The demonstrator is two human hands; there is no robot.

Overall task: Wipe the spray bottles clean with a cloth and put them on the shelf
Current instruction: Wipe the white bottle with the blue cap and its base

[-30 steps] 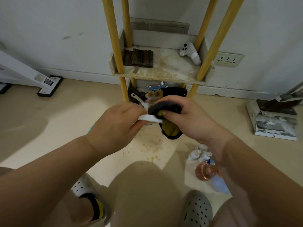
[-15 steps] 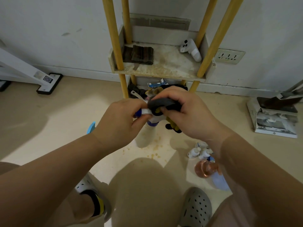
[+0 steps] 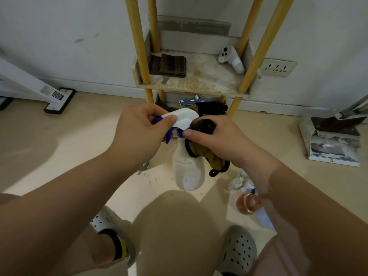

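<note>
In the middle of the frame the left hand (image 3: pixel 143 132) grips the white trigger head of the spray bottle (image 3: pixel 188 174), thumb pressed on top of the head and fingers curled around it. The bottle's milky body hangs upright below both hands, above the floor. The right hand (image 3: pixel 217 136), just right of centre, clutches a black-and-yellow cloth (image 3: pixel 207 154) and pinches it against the bottle's blue neck; the cloth's loose end dangles beside the body. At the upper centre stands the shelf (image 3: pixel 209 80) with yellow posts, its stained board carrying a folded dark towel (image 3: pixel 171 65) at the left and a white handheld device (image 3: pixel 231 59) at the right. At the lower right of centre, on the floor, lie several small white bottles (image 3: pixel 241 182) and a copper-tinted round bottle (image 3: pixel 249 203).
</note>
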